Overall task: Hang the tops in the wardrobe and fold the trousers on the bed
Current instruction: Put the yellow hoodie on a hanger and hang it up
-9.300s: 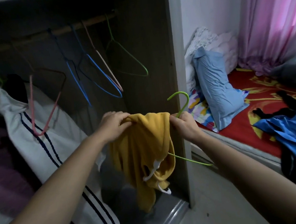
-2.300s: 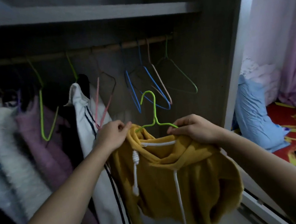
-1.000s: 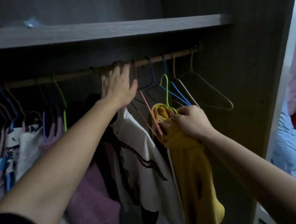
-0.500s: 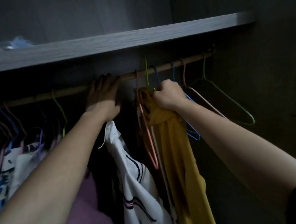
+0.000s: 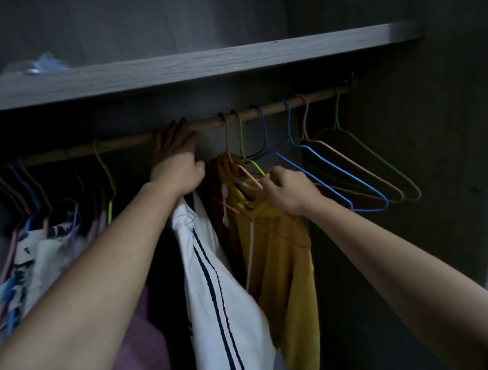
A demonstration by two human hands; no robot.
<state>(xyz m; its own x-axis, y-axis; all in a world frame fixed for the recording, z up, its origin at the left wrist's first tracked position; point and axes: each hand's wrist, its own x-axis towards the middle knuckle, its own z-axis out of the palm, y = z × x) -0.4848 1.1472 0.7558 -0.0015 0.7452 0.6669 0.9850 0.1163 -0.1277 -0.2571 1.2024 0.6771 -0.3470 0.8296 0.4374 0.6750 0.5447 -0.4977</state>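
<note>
A yellow hoodie (image 5: 277, 256) hangs on a light green wire hanger (image 5: 242, 136), whose hook sits over the wooden wardrobe rail (image 5: 274, 110). My right hand (image 5: 285, 192) pinches the hanger's arm at the hoodie's neck opening. My left hand (image 5: 177, 161) reaches up just left of it, fingers curled over the rail. A white top with navy stripes (image 5: 216, 278) hangs below that hand, pressed against my left forearm. No trousers or bed are in view.
Empty hangers hang right of the hoodie: blue (image 5: 341, 180), pink (image 5: 355, 170) and green (image 5: 385, 164). A shelf (image 5: 194, 66) runs close above the rail. Several hung clothes (image 5: 34, 261) crowd the left. The wardrobe side wall (image 5: 427, 135) closes the right.
The green hanger's hook has settled onto the rail. My right hand dropped from the hook to the hanger's arm, and the hoodie has spread out. My left hand stays at the rail.
</note>
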